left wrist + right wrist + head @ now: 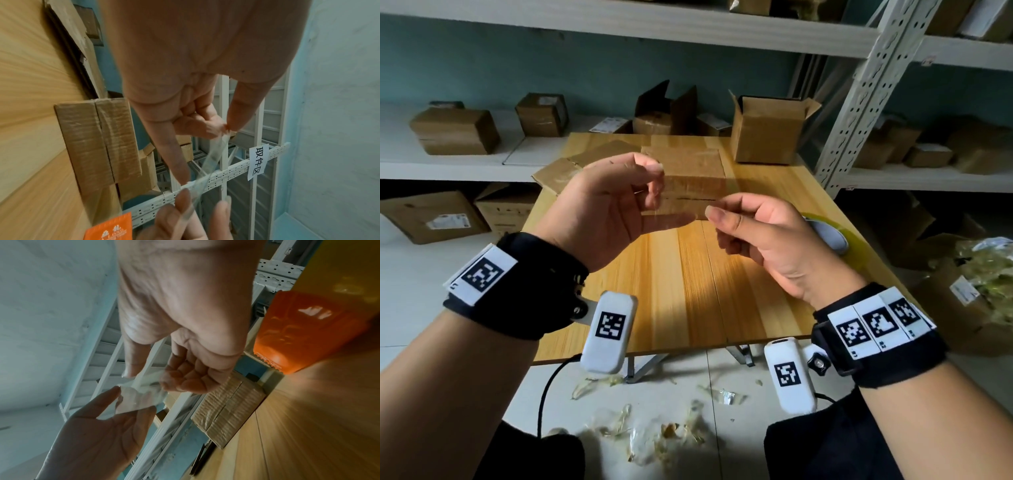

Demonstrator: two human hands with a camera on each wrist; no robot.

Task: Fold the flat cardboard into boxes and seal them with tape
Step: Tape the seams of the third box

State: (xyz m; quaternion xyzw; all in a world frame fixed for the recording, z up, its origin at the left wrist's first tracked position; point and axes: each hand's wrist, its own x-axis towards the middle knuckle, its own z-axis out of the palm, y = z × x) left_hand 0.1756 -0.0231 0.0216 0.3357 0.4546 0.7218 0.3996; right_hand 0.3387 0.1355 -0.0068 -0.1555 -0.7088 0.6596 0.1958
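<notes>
Wooden table [688, 274], taped box [685, 181]: your left hand [606, 205] and right hand [763, 240] pinch a clear tape strip [213, 155]; next, probably discard it.

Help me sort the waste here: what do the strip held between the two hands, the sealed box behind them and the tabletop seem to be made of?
Strip: thin clear plastic tape, glossy; the shelving shows through it.
Sealed box: brown corrugated cardboard, matte, with shiny clear tape over its seam.
Tabletop: light wood or wood-look laminate, smooth with a slight sheen; straight grain lines and plank joints show.
</notes>
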